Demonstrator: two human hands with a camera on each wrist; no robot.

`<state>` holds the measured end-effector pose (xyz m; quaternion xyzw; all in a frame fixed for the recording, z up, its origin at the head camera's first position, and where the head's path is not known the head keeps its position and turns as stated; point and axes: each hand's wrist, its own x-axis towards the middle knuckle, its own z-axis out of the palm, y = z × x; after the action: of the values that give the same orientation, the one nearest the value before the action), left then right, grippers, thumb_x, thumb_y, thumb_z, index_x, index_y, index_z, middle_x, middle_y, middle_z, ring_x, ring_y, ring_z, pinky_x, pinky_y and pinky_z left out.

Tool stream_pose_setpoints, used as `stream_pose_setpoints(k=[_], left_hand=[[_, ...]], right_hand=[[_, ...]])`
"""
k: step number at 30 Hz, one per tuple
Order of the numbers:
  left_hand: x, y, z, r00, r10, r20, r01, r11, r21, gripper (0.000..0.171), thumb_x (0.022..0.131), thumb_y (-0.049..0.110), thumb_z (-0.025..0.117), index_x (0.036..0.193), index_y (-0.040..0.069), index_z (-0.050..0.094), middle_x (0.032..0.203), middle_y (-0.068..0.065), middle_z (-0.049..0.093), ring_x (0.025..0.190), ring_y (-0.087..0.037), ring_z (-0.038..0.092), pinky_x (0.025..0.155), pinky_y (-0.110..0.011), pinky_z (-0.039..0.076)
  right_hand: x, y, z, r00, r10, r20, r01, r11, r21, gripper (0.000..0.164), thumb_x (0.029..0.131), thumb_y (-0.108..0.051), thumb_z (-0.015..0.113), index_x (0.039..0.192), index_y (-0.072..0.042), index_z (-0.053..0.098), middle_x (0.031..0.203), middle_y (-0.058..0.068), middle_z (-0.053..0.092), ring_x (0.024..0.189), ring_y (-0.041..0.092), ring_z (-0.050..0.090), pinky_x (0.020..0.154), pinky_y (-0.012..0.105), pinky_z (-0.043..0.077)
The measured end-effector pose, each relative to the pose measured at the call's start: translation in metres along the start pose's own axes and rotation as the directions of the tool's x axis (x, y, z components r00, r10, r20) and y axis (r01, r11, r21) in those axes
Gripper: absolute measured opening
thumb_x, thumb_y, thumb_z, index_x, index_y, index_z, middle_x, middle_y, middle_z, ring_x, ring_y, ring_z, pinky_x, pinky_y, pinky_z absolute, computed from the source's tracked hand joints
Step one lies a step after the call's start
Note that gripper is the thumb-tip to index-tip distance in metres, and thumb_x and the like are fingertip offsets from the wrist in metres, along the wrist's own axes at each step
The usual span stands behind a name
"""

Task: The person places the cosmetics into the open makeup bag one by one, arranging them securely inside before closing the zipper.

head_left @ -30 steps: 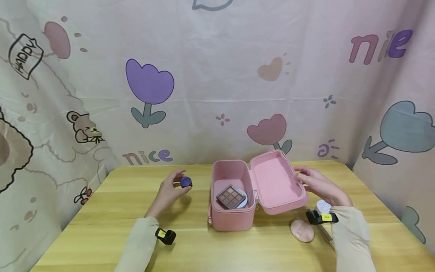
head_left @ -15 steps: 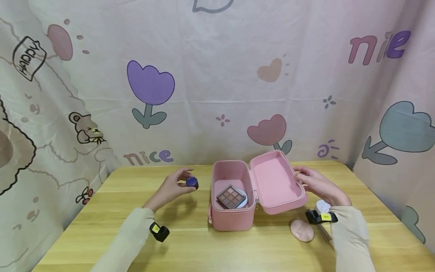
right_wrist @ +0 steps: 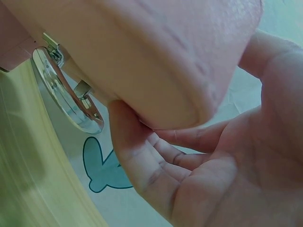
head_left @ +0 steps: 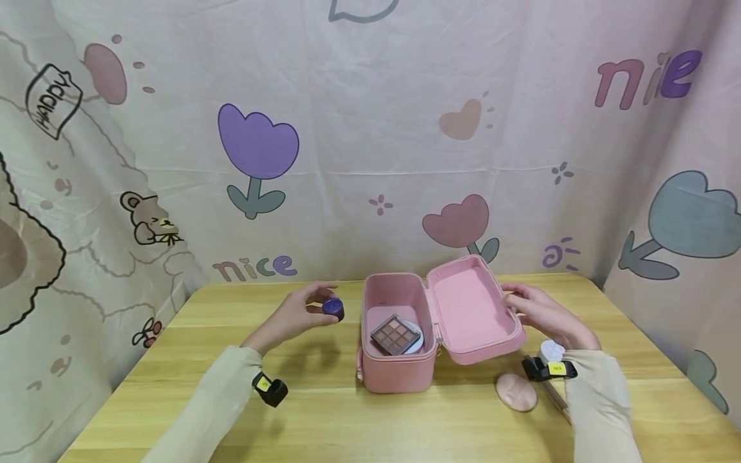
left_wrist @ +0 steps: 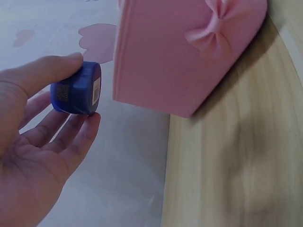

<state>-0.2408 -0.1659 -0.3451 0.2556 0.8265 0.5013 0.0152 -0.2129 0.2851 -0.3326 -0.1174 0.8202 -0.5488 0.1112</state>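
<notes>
My left hand (head_left: 298, 316) pinches a small dark blue jar (head_left: 333, 309) between thumb and fingers, held above the table just left of a pink case. In the left wrist view the jar (left_wrist: 78, 88) shows a pale label on its end, with the case's bow-trimmed wall (left_wrist: 161, 61) beyond it. The pink case (head_left: 398, 376) stands with its lid (head_left: 471, 308) swung out to the right. My right hand (head_left: 544, 313) grips the lid's outer edge, thumb on one side and fingers beneath. Inside the case, an eyeshadow palette (head_left: 395, 335) lies tilted on a round white item (head_left: 417, 344).
Right of the case, a round pinkish puff (head_left: 516, 392) lies on the wooden table (head_left: 359, 424). A brush-like stick (head_left: 557, 402) and a small white round item (head_left: 552, 352) sit partly hidden by my right wrist. A printed curtain (head_left: 359, 128) hangs behind the table.
My left hand has carried the blue jar rightward toward the case. The right hand and the lid have stayed in place.
</notes>
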Motion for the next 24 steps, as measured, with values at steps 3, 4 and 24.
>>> stream_pose_setpoints(k=[3, 4, 24], left_hand=[[0.003, 0.002, 0.000, 1.000, 0.025, 0.004, -0.025, 1.000, 0.005, 0.060, 0.079, 0.002, 0.077, 0.132, -0.005, 0.050, 0.115, -0.020, 0.060, 0.107, -0.034, 0.059, 0.086, -0.035, 0.052], [0.004, 0.003, 0.001, 1.000, 0.029, 0.006, -0.029, 1.000, 0.006, 0.060, 0.078, 0.001, 0.077, 0.132, -0.005, 0.051, 0.115, -0.020, 0.061, 0.106, -0.034, 0.059, 0.086, -0.035, 0.052], [0.029, 0.024, 0.032, 0.985, 0.093, 0.146, -0.110, 0.988, 0.110, 0.055, 0.079, 0.003, 0.076, 0.130, 0.000, 0.055, 0.115, -0.013, 0.063, 0.106, -0.026, 0.059, 0.090, -0.039, 0.049]], right_hand=[[0.000, 0.000, -0.001, 1.000, -0.002, 0.003, 0.002, 1.000, -0.003, 0.058, 0.099, -0.016, 0.042, 0.141, 0.017, 0.022, 0.134, 0.032, 0.040, 0.109, 0.028, 0.052, 0.090, 0.039, 0.049], [0.000, 0.000, -0.001, 1.000, -0.003, 0.003, 0.003, 1.000, -0.003, 0.058, 0.099, -0.016, 0.042, 0.142, 0.017, 0.022, 0.134, 0.032, 0.040, 0.109, 0.028, 0.052, 0.090, 0.039, 0.049], [-0.001, -0.001, 0.001, 1.000, 0.007, 0.007, -0.007, 1.000, -0.022, 0.057, 0.100, -0.018, 0.042, 0.141, 0.017, 0.023, 0.133, 0.031, 0.041, 0.110, 0.030, 0.051, 0.094, 0.046, 0.046]])
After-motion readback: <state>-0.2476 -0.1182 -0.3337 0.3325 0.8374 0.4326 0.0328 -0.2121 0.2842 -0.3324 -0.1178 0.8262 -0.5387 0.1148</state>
